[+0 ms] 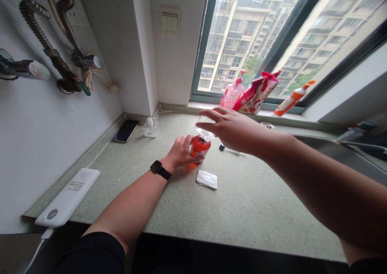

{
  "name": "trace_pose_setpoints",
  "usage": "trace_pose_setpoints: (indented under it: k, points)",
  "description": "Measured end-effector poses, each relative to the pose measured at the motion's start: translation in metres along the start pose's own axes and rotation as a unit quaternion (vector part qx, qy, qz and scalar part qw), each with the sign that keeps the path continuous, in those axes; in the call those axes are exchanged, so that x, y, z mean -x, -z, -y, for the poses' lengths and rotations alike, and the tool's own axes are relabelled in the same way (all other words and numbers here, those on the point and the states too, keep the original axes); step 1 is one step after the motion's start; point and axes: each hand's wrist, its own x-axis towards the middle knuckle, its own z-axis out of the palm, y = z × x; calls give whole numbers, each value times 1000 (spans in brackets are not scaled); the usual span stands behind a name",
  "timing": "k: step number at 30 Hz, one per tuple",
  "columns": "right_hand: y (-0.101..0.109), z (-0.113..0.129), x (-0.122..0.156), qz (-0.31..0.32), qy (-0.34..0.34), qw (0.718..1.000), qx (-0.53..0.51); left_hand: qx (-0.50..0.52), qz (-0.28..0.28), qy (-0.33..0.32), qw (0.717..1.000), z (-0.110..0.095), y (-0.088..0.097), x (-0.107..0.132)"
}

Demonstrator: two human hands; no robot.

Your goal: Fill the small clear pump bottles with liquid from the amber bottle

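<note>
While the left hand (181, 151) clasps the orange bottle (199, 147), upright on the counter (242, 201), the right hand (232, 131) comes in from just above-right, fingertips pinching the clear plastic film (205, 133) at its top.

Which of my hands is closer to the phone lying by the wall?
Left. The left hand grips the orange bottle to the right of the phone; the right hand is farther right, above the bottle, touching clear plastic.

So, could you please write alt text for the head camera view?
The left hand grips a small orange bottle on a green counter while the right hand pinches clear plastic at its top. A white folded packet lies beside it.
</note>
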Motion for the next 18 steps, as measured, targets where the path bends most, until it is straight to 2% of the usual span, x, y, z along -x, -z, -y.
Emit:
trace_pose_setpoints:
  k: [6,18]
  points:
    - [-10,-7,7,-6,-12,999,-38,5,0,-5,1000,1,-1,0]
    - [-29,-18,34,-19,-95,990,-104,3,-11,-16,1000,2,-2,0]
